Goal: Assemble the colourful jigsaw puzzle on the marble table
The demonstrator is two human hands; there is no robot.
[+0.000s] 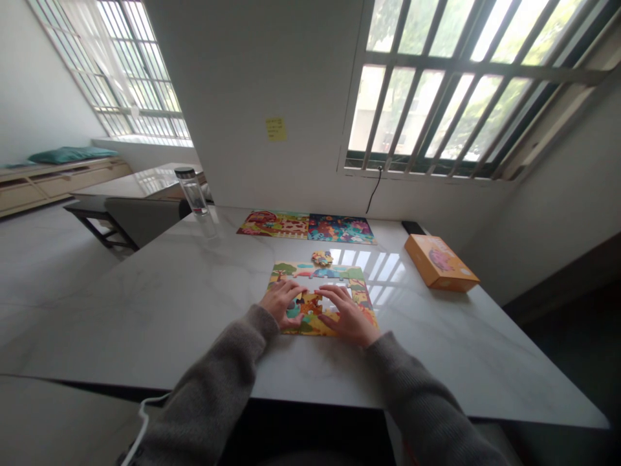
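A partly assembled jigsaw puzzle [356,273] lies flat before me. Its border is joined around a gap where the white tabletop shows. Inside the lower left of the gap sit orange puzzle pieces [311,304], between my two hands. My left hand [281,303] rests on the puzzle's left side, thumb and fingers apart, fingertips at the left edge of these pieces. From the right, my right hand [350,318] reaches over the border, its fingers also spread, index tip close to the orange pieces. Just beyond the top border is a small pile of loose puzzle pieces [322,258].
Two finished puzzles, a farm scene [276,224] and a dark blue one [341,228], lie by the wall. An orange box [439,262] and a black object [413,227] are at right. A glass bottle [193,191] stands at the table's [194,310] far left corner.
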